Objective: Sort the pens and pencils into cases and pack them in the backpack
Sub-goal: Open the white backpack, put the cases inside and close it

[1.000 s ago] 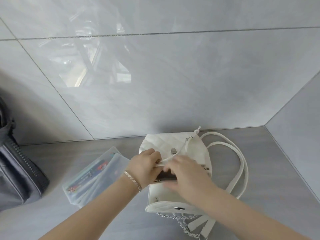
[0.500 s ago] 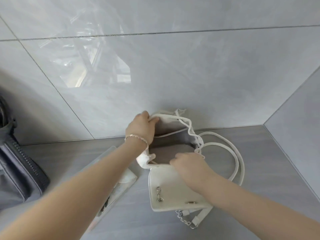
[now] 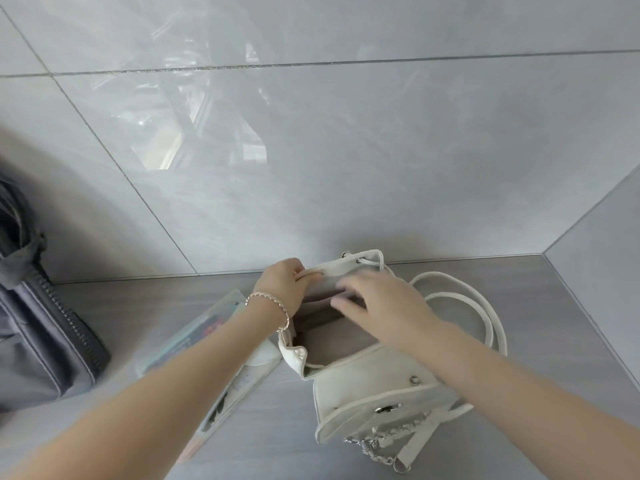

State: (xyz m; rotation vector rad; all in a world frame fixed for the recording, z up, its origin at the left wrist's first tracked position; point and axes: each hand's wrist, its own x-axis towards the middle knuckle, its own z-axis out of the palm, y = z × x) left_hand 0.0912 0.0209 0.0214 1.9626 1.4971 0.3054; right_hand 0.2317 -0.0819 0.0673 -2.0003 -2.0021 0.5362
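White backpack (image 3: 367,386) on the grey surface, mouth pulled open, beige lining showing, flap folded toward the camera, straps looped to the right. Clear case (image 3: 207,327) holding pens, flat just left of it, partly hidden under a forearm.

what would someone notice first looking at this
Two bare hands working at the mouth of a white backpack on the grey floor: the left hand grips its rim, the right hand spreads the opening. Clear pencil cases lie partly under the left arm; a dark bag sits far left.
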